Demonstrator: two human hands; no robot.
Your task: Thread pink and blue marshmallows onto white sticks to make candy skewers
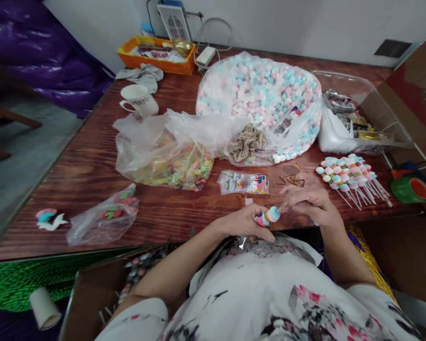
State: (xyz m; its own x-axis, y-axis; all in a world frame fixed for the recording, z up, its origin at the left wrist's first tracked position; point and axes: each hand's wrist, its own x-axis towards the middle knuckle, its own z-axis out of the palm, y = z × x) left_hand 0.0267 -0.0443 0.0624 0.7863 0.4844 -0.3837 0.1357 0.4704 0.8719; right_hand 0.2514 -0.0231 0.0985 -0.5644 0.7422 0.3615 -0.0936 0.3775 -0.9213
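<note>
My left hand [246, 223] is wrapped round a marshmallow stick [269, 216], a short row of pink, white, yellowish and blue marshmallows, over the table's front edge. Its blue end points right. Close to that end is my right hand [312, 204], fingers pinched together; what they hold, if anything, is too small to name. Just behind my hands lie flat printed plastic bags [244, 183] and several brown-gold twist ties [294, 180]. To the right lies a pile of finished marshmallow sticks [348, 173] with white stems.
A large bag of pastel marshmallows [270, 85] and a bag of colourful candy pieces [170, 166] stand behind. Left are a white mug [142, 100] and a small bag [102, 218]. Right are a clear bin [362, 90] and green tape [404, 189]. An orange tray [131, 59] stands at the back.
</note>
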